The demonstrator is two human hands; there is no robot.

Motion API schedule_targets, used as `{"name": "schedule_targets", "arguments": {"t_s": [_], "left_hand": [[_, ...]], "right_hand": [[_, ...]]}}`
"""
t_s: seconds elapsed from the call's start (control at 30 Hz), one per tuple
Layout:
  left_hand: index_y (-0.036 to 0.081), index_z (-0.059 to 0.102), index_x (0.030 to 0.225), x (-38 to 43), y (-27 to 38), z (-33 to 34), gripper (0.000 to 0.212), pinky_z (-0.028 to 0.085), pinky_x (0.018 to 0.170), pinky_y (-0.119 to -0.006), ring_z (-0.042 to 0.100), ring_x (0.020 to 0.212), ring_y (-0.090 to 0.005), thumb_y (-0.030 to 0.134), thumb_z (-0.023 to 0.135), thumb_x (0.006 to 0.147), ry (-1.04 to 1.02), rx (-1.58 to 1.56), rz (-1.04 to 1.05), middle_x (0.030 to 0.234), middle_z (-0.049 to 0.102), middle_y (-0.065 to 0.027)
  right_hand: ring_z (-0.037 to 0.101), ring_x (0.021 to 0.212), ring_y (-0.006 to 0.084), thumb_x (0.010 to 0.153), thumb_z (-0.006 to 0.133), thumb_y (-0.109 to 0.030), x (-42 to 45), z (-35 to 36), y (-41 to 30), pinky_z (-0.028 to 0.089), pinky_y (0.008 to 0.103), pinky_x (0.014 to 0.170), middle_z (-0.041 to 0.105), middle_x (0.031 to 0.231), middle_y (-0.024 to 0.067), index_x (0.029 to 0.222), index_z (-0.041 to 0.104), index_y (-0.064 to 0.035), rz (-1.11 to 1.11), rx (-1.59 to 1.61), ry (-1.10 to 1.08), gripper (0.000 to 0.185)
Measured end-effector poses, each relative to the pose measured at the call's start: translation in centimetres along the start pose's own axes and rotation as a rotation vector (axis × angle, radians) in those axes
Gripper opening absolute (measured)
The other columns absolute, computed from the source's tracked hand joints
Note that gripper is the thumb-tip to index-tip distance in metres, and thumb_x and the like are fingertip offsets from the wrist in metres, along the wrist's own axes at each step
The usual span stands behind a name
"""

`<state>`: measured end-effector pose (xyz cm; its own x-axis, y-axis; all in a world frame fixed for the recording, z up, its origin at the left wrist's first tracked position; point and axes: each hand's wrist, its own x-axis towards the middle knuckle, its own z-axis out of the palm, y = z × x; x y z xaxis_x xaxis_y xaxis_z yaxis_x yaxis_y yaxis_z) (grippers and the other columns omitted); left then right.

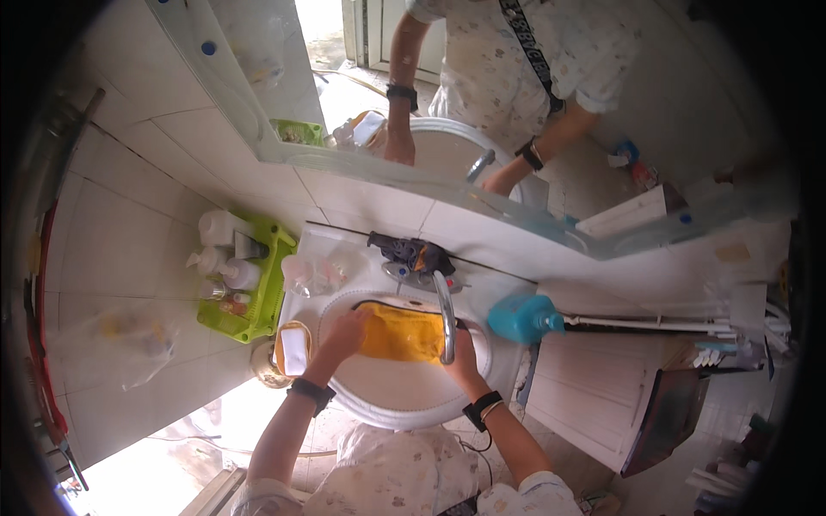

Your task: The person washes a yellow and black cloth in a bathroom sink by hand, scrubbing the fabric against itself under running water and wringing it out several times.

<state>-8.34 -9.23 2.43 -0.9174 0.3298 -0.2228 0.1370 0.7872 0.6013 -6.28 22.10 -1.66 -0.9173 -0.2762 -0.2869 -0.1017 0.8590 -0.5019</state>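
Observation:
A yellow cloth [403,332] with a dark edge is spread between my two hands inside the white oval washbasin [400,393]. My left hand [346,332] grips its left end. At the right end, my right hand [461,355] holds the cloth, partly hidden behind the chrome faucet [445,316]. The curved spout crosses in front of the cloth's right part. A dark grey crumpled cloth [413,253] with an orange patch lies behind the faucet, against the wall. Whether water is running cannot be made out.
A turquoise bottle [523,318] lies right of the basin. Clear plastic cups [310,274] stand at the back left. A green basket [274,284] holds several bottles. Left of the basin rests a soap-like white block [295,351]. A wall mirror [452,155] hangs above; a white cabinet [587,387] stands right.

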Motion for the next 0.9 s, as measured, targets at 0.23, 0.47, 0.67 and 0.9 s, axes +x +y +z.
{"name": "schedule_targets", "arguments": {"t_s": [0.23,0.47,0.67,0.9], "left_hand": [[0.006,0.043,0.125,0.7,-0.6,9.0,0.042,0.047,0.084,-0.039,0.058,0.096,-0.0279,0.009,0.048,0.083,0.047,0.528,-0.207,0.101,0.059,-0.0091],[0.005,0.062,0.099,-1.6,1.2,7.0,0.032,0.051,0.073,-0.036,0.066,0.086,-0.0225,0.021,0.065,0.071,-0.564,-0.011,-0.417,0.092,0.066,-0.0119],[0.008,0.049,0.117,-1.6,4.6,9.4,0.047,0.052,0.069,-0.033,0.062,0.083,-0.0226,0.025,0.064,0.076,-0.478,-1.542,-0.631,0.098,0.060,-0.0072],[0.000,0.038,0.112,1.5,10.6,12.0,0.051,0.053,0.067,-0.027,0.060,0.084,-0.0170,0.012,0.072,0.075,-0.130,-1.649,-0.829,0.100,0.055,-0.0110]], "right_hand": [[0.044,0.114,0.0410,0.065,0.073,-0.026,-0.1,8.3,0.1,0.042,0.0435,0.088,0.044,0.125,0.0252,0.127,0.040,0.0014,0.060,-0.061,-0.116,0.076],[0.064,0.084,0.0303,0.072,0.057,-0.027,0.1,6.0,-4.1,0.049,0.0357,0.078,0.065,0.092,0.0198,0.102,0.061,0.0015,0.550,0.350,-0.459,0.041],[0.061,0.078,0.0259,0.082,0.056,-0.008,-3.4,5.7,-5.9,0.049,0.0339,0.069,0.061,0.095,0.0142,0.115,0.051,0.0028,0.328,0.993,0.151,0.035],[0.061,0.084,0.0184,0.089,0.053,-0.013,-6.4,5.4,-1.9,0.047,0.0291,0.074,0.063,0.096,0.0129,0.119,0.054,-0.0030,0.239,0.839,0.123,0.032]]}}
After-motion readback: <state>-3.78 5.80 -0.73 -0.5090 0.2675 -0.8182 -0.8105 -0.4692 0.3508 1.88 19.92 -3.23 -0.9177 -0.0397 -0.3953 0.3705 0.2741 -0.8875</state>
